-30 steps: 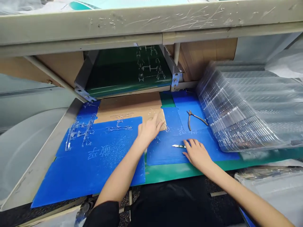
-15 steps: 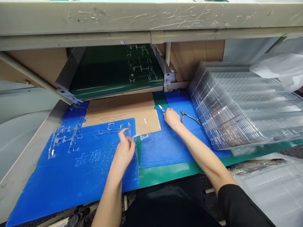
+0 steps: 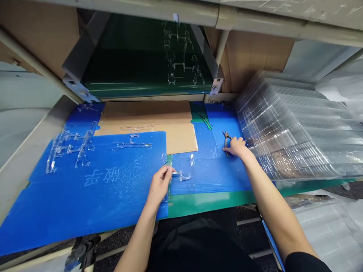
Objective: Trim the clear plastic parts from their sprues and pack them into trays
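My left hand point(image 3: 160, 185) pinches a clear plastic moulded part point(image 3: 181, 172) at the gap between two blue corrugated sheets point(image 3: 93, 189). My right hand point(image 3: 237, 146) rests on the right blue sheet point(image 3: 210, 170) with its fingers closing round the handles of small metal pliers point(image 3: 226, 140). A small knife with a green handle point(image 3: 206, 121) lies farther back on the green mat, free of both hands.
Clear plastic runner frames point(image 3: 70, 145) lie on the left blue sheet. A brown cardboard sheet point(image 3: 159, 121) sits behind. A green conveyor belt point(image 3: 141, 64) carries more clear parts. A stack of clear plastic trays point(image 3: 295, 121) leans at the right. A metal shelf beam point(image 3: 255, 19) runs overhead.
My left hand drew the clear part toward me to the gap between the sheets. My right hand set the knife down at the back and moved right onto the pliers.
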A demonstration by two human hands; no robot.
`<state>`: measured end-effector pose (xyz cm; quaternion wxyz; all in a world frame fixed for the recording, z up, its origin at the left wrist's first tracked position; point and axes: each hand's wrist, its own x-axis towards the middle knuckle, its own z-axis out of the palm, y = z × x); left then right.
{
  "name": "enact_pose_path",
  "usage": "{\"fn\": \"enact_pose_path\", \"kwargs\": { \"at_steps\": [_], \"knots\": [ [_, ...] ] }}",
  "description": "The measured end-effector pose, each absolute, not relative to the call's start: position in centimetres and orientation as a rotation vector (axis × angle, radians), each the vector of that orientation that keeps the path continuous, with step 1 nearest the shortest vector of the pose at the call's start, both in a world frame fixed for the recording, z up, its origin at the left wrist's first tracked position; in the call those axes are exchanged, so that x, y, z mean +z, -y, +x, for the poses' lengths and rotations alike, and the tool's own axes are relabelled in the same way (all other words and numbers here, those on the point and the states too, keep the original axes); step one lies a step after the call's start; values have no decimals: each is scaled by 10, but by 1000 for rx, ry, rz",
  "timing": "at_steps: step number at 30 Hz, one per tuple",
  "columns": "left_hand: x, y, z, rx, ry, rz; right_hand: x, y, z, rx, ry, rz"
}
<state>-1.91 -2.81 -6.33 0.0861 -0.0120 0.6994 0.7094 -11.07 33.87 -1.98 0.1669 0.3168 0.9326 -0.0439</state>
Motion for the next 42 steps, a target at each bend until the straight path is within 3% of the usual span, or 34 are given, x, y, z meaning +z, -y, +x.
{"fn": "enact_pose_path", "kwargs": {
  "at_steps": [7,13,18,24,42],
  "knots": [
    [-55,-6,-7,2357,-1708,7,-32,-352,-83,-437,-2671,942],
    [-47,-35,-23,2638,-1037,-333,-10,-340,-13,-1128,-2578,763],
    [-41,-51,-37,2651,-1180,-266,40,-287,95,-1639,-2277,395],
    [-21,-70,-30,2590,-1780,-31,52,-228,106,-1400,-1919,116],
    [-13,-71,-4,2501,-1651,-65,39,-220,87,-1429,-1853,32]
  ]
}}
